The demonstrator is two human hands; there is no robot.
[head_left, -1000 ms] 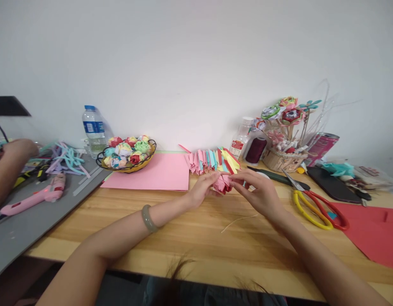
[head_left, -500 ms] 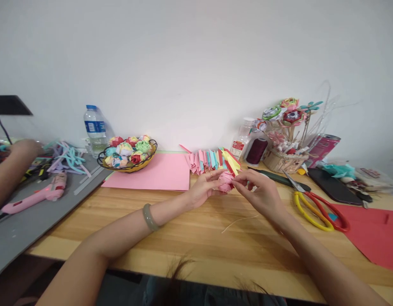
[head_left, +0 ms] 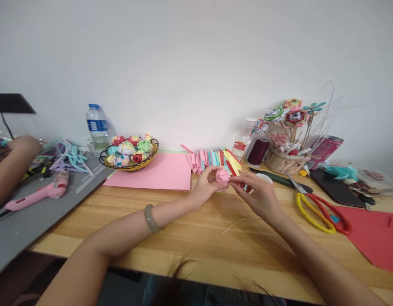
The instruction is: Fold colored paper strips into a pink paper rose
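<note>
Both hands meet over the middle of the wooden table (head_left: 190, 238) around a small pink folded paper flower (head_left: 222, 175). My left hand (head_left: 204, 188) cups it from the left with curled fingers; a green bangle sits on that wrist. My right hand (head_left: 259, 192) pinches the flower's right side with thumb and fingertips. Just behind lies a row of folded paper pieces (head_left: 213, 160) in pink, blue, yellow and red.
A pink sheet (head_left: 158, 172), a basket of paper roses (head_left: 129, 153) and a water bottle (head_left: 97, 127) are at the back left. Scissors (head_left: 317, 204), red paper (head_left: 371, 238) and a flower basket (head_left: 284, 159) are on the right. Another person's arm (head_left: 9, 165) and a pink glue gun (head_left: 40, 193) are far left.
The pink paper piece has been gathered from a loose fan into a tighter bud and lifted slightly. Both hands have closed in around it; the view has shifted a little.
</note>
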